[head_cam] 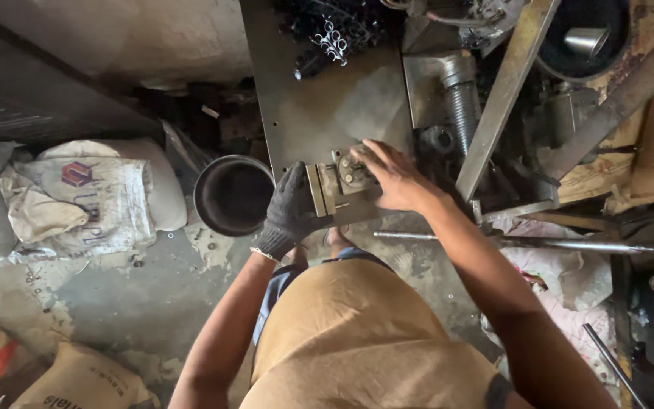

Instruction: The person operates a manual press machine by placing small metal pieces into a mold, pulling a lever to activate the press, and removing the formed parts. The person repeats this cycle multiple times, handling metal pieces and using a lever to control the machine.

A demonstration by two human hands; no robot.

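My left hand, in a dark knit glove, grips the near left edge of a small metal jig fixed at the front of a grey steel work plate. My bare right hand rests over the jig's right side, fingers spread on its round knob. Whether anything small lies under the fingers is hidden. I stand close to the plate in a tan apron.
A dark round bucket stands left of the jig on the floor. White sacks lie at left, brown sacks at bottom left. Black ornamental metal pieces pile at the plate's far end. A ribbed steel cylinder, angle bars and a long rod crowd the right.
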